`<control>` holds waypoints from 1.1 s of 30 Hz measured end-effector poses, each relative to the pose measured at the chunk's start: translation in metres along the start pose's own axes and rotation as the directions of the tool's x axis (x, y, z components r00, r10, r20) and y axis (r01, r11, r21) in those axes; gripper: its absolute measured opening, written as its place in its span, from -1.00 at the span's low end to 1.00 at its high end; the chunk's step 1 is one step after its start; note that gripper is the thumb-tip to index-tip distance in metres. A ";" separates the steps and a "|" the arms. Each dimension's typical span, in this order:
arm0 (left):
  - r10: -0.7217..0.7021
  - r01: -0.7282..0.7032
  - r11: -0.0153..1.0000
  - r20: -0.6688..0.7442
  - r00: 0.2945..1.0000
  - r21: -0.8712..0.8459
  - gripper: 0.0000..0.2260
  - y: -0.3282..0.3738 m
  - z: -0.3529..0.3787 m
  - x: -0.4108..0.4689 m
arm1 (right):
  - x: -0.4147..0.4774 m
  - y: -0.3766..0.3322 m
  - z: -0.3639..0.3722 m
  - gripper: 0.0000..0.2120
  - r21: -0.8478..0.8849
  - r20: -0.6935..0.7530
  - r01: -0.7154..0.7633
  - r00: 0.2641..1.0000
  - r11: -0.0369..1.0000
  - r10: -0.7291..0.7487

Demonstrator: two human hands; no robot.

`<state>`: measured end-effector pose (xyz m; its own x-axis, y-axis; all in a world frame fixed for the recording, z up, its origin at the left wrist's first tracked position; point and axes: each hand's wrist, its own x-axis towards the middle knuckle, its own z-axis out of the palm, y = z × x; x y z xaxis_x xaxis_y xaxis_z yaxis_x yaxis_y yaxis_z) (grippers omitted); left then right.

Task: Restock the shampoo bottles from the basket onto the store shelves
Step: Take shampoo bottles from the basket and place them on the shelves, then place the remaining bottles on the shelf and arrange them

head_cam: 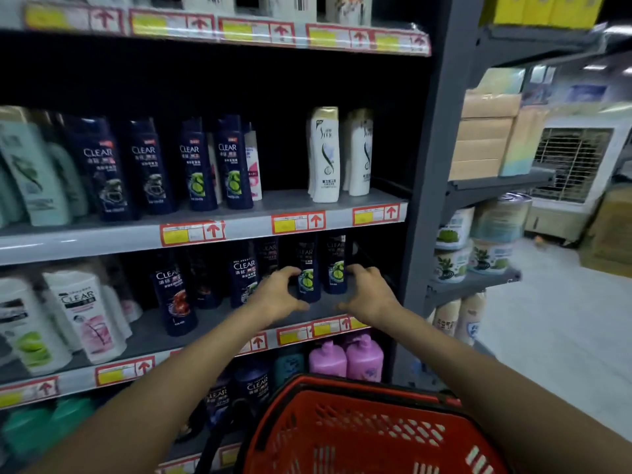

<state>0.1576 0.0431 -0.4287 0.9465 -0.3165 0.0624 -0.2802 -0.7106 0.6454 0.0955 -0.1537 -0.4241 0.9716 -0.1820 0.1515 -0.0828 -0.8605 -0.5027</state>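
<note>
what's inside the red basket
Only the basket's own red mesh walls show, with no bottles in the visible part. Its bottom runs off the picture's lower edge, and the right forearm covers its right side.

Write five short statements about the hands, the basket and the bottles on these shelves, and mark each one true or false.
1. Both the left hand and the right hand are at the dark lime-label bottles. True.
2. The basket is blue. False: it is red.
3. Two white bottles stand on the shelf above the hands. True.
4. The pink pump bottles stand on the top shelf. False: they stand on the shelf below the hands.
5. The right hand holds a bottle over the basket. False: it is at the shelf.
</note>
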 end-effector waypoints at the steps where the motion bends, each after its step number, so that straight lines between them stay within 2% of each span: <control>1: 0.031 -0.032 0.999 0.024 0.999 0.038 -0.20 0.005 -0.005 -0.011 | -0.011 0.000 -0.008 -0.14 -0.012 0.017 0.012 1.000 1.000 -0.012; 7: 0.158 -0.177 0.964 0.107 0.982 0.200 -0.16 0.021 -0.017 -0.078 | -0.090 0.018 -0.038 -0.03 -0.033 0.082 0.095 0.992 0.995 -0.092; 10: 0.204 -0.226 0.946 0.113 0.972 0.234 -0.09 0.019 -0.005 -0.102 | -0.123 0.031 -0.049 -0.10 -0.046 0.083 0.121 0.990 0.992 -0.117; 14: 0.258 -0.271 0.911 0.084 0.963 0.310 -0.25 0.010 0.022 -0.127 | -0.153 0.056 -0.050 -0.13 -0.091 0.092 0.134 0.988 0.987 -0.125; 18: 0.263 -0.281 0.887 0.101 0.960 0.366 -0.29 -0.018 0.055 -0.146 | -0.180 0.095 -0.024 -0.08 -0.173 0.113 0.154 0.984 0.973 -0.135; 23: 0.232 -0.296 0.834 0.191 0.954 0.465 -0.27 -0.078 0.110 -0.160 | -0.214 0.169 0.028 -0.06 -0.359 0.222 0.133 0.974 0.924 -0.054; 25: 0.244 -0.329 0.788 0.227 0.943 0.521 -0.31 -0.100 0.125 -0.162 | -0.228 0.190 0.043 -0.05 -0.437 0.280 0.083 0.959 0.895 0.047; 28: 0.234 -0.375 0.722 0.305 0.923 0.581 -0.36 -0.133 0.146 -0.160 | -0.242 0.210 0.067 -0.05 -0.512 0.395 0.019 0.893 0.859 0.215; 33: 0.204 -0.445 0.576 0.406 0.891 0.686 -0.35 -0.165 0.168 -0.161 | -0.247 0.222 0.102 -0.11 -0.531 0.510 0.096 0.829 0.842 0.228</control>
<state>0.0249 0.1056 -0.6726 0.7209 -0.6823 -0.1218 -0.6921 -0.6994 -0.1784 -0.1399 -0.2514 -0.6603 0.9000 -0.1039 -0.4233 -0.0942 -0.9946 0.0437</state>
